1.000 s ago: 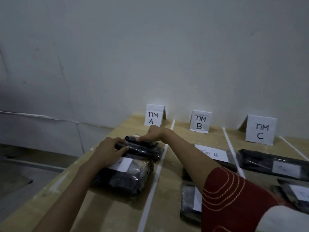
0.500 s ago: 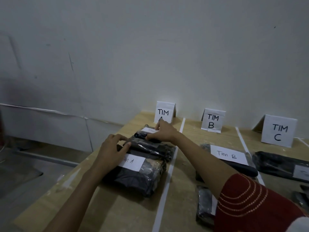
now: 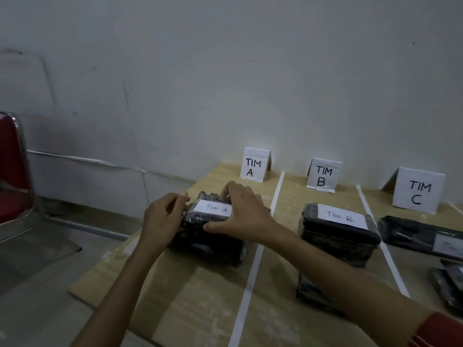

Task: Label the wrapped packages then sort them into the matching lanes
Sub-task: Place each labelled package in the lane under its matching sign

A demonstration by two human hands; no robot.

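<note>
A black wrapped package (image 3: 200, 217) with a white "Tim A" label lies on top of another black package (image 3: 213, 249) in the left lane, in front of the "TIM A" sign (image 3: 254, 164). My left hand (image 3: 162, 219) grips the top package's left end. My right hand (image 3: 244, 214) holds its right side, thumb on the near edge and fingers over the far edge. In the middle lane a "Tim B" package (image 3: 338, 230) sits on other packages before the "TIM B" sign (image 3: 323, 174). Black packages (image 3: 416, 234) lie in the right lane by the "TIM C" sign (image 3: 419, 190).
White tape lines (image 3: 250, 276) divide the cardboard-covered table (image 3: 195, 304) into lanes. The wall stands right behind the signs. The table's left edge drops to the floor, where a red chair (image 3: 12, 169) stands at far left. More black packages (image 3: 451, 284) lie at the right edge.
The upper package now lies squarely on the lower one with its "Tim A" label facing up. Both hands have closed in on its two ends. The view has shifted left.
</note>
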